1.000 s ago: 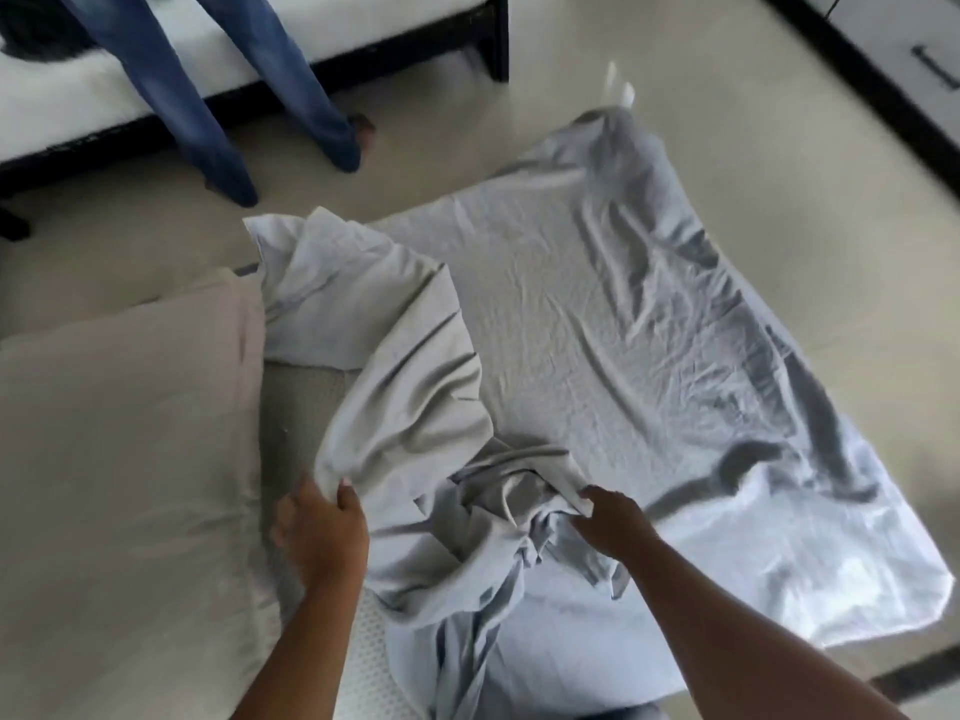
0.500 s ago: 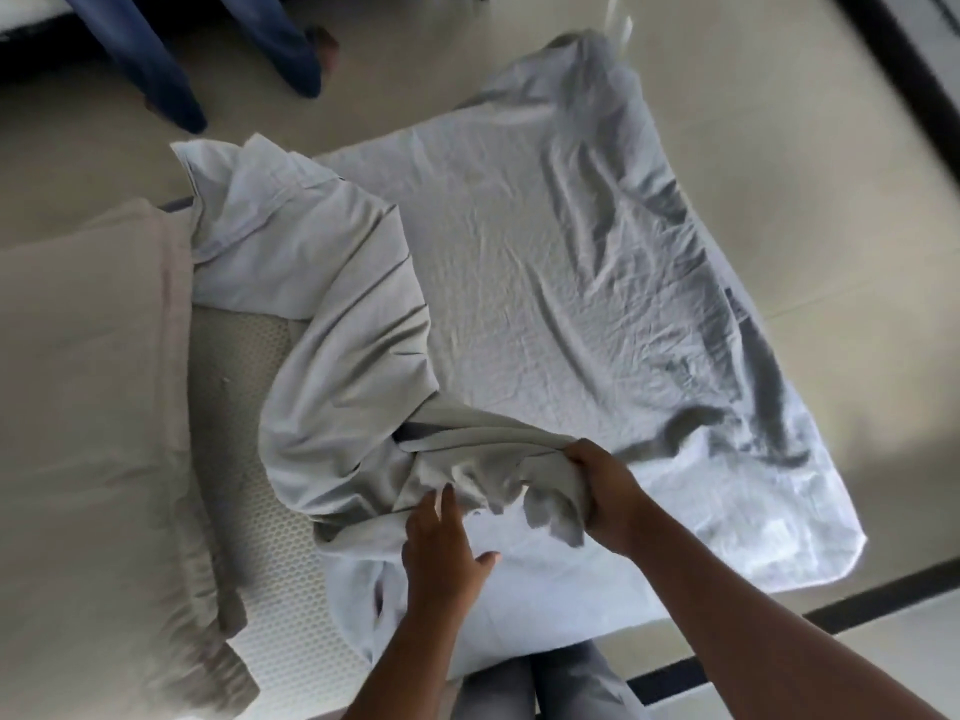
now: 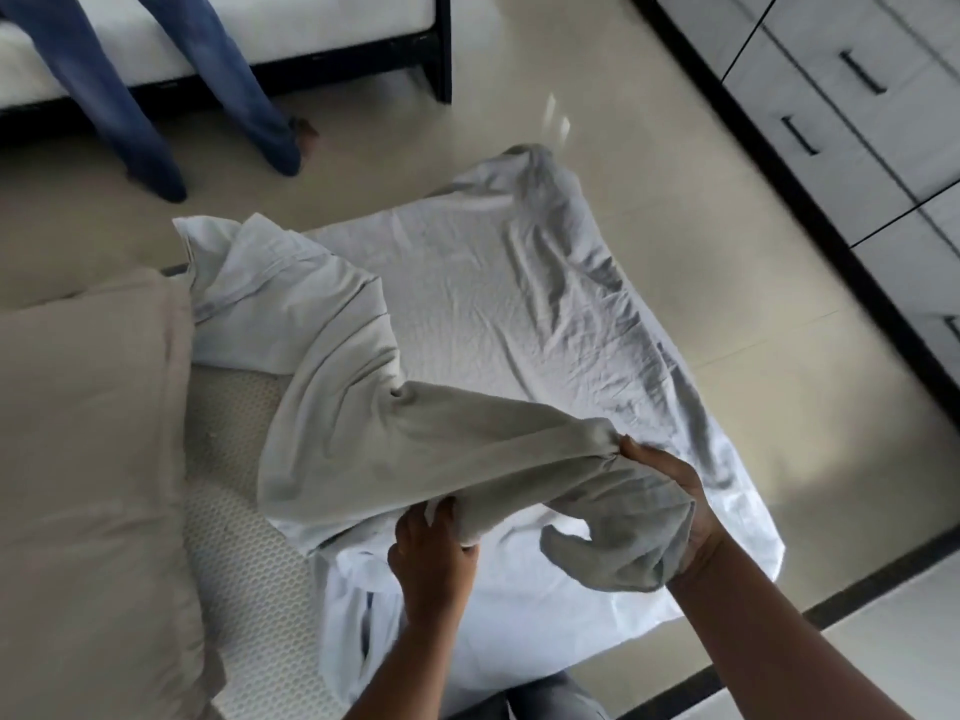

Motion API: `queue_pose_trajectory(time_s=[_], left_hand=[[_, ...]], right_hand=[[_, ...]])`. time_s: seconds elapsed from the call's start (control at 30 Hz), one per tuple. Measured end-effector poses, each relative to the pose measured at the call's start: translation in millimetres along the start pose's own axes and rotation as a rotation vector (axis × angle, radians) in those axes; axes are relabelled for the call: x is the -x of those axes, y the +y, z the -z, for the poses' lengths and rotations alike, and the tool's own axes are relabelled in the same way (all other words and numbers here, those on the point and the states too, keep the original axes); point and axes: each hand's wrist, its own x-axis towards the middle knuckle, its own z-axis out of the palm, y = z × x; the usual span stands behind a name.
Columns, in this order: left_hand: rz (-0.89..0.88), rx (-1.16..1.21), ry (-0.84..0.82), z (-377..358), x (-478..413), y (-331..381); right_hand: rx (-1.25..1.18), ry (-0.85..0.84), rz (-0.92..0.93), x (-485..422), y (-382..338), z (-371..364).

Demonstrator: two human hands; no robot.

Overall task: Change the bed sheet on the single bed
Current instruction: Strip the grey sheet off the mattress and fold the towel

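Observation:
A pale grey-blue bed sheet point(image 3: 519, 314) lies crumpled over the single bed, its far part spread flat and its near-left part peeled back in a thick fold. The bare white mattress point(image 3: 234, 511) with a honeycomb pattern shows where the sheet is lifted. My right hand point(image 3: 670, 491) grips a bunched wad of the sheet at the bed's near right. My left hand point(image 3: 431, 553) pinches the folded sheet's lower edge just left of it. A stretched band of sheet runs between the two hands.
A beige pillow point(image 3: 88, 459) covers the bed's left end. A person's legs in blue jeans point(image 3: 156, 85) stand on the tiled floor beside a second bed point(image 3: 332, 23) at the top. White drawers point(image 3: 857, 96) with black handles line the right wall.
My right hand has pulled its bunch of sheet rightward and up, stretching the fold. My left hand moved from the left fold to the middle, gripping the fold's lower edge.

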Motion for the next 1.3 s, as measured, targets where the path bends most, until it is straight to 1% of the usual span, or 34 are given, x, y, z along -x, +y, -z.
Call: queue_pose_trajectory(time_s=[0.03, 0.07, 0.1, 0.13, 0.2, 0.23, 0.3, 0.33, 0.37, 0.4, 0.43, 0.47, 0.5, 0.53, 0.57, 0.63, 0.67, 0.73, 0.77, 0.87, 0.93, 1.0, 1.03, 1.07, 1.13, 1.17, 1.2, 1.27, 1.3], left_hand=[[0.008, 0.048, 0.01, 3, -4, 0], [0.004, 0.108, -0.017, 7, -7, 1], [0.013, 0.182, -0.018, 10, -8, 4], [0.048, 0.268, -0.013, 13, -9, 8], [0.125, 0.449, -0.073, 22, -6, 17], [0.127, 0.526, -0.11, 28, -3, 21], [0.058, 0.596, -0.154, 39, 5, 24], [0.019, 0.59, -0.189, 43, 9, 23], [-0.025, 0.554, -0.224, 47, 13, 22], [-0.06, 0.509, -0.263, 51, 16, 20], [-0.086, 0.465, -0.305, 53, 20, 16], [-0.115, 0.412, -0.353, 56, 24, 11], [-0.143, 0.371, -0.406, 62, 28, 8], [-0.162, 0.314, -0.459, 65, 31, 3], [-0.182, 0.227, -0.507, 68, 34, -1], [-0.209, 0.016, -0.556, 75, 41, -4], [-0.211, -0.041, -0.558, 76, 44, -5], [-0.18, -0.071, -0.557, 77, 52, 5], [-0.166, -0.081, -0.558, 78, 54, 7], [-0.159, -0.103, -0.584, 73, 64, 22], [-0.168, -0.124, -0.596, 69, 76, 43], [-0.178, -0.129, -0.592, 61, 85, 67], [-0.177, -0.145, -0.596, 56, 89, 78], [-0.162, -0.165, -0.6, 51, 94, 93], [-0.146, -0.218, -0.625, 41, 103, 122], [-0.135, -0.236, -0.639, 37, 108, 135], [-0.126, -0.25, -0.645, 31, 113, 146], [-0.097, -0.269, -0.617, 19, 121, 170], [-0.081, -0.28, -0.6, 14, 124, 181]], right_hand=[[-0.004, -0.016, 0.013, 3, -4, -9], [-0.021, -0.014, 0.003, 2, -8, -12], [-0.019, 0.017, 0.001, 0, -12, -11], [0.025, 0.089, 0.039, -1, -16, -7], [0.153, 0.256, 0.129, -6, -20, 14], [0.233, 0.301, 0.166, -7, -23, 21], [0.453, 0.367, 0.176, -4, -29, 25], [0.643, 0.398, 0.14, -1, -33, 25], [0.898, 0.441, 0.092, 2, -36, 28], [1.237, 0.511, 0.031, 5, -42, 32], [1.605, 0.598, -0.061, 7, -49, 41], [1.942, 0.645, -0.175, 13, -57, 48], [2.169, 0.664, -0.254, 17, -64, 58], [2.273, 0.699, -0.279, 23, -70, 66], [2.27, 0.779, -0.246, 30, -75, 70], [2.163, 1.031, -0.121, 49, -85, 64], [2.088, 1.136, -0.041, 55, -87, 62], [1.961, 1.275, 0.072, 72, -96, 65], [1.855, 1.336, 0.11, 73, -98, 70], [1.474, 1.443, 0.265, 94, -106, 89], [1.293, 1.489, 0.313, 114, -114, 112], [1.079, 1.52, 0.415, 124, -120, 132], [0.865, 1.514, 0.484, 127, -123, 137], [0.585, 1.462, 0.576, 130, -130, 145], [0.058, 1.304, 0.68, 144, -149, 164], [-0.066, 1.209, 0.687, 149, -161, 179], [-0.109, 1.115, 0.7, 156, -172, 198], [-0.164, 0.973, 0.7, 170, -199, 213], [-0.143, 0.953, 0.694, 177, -209, 214]])
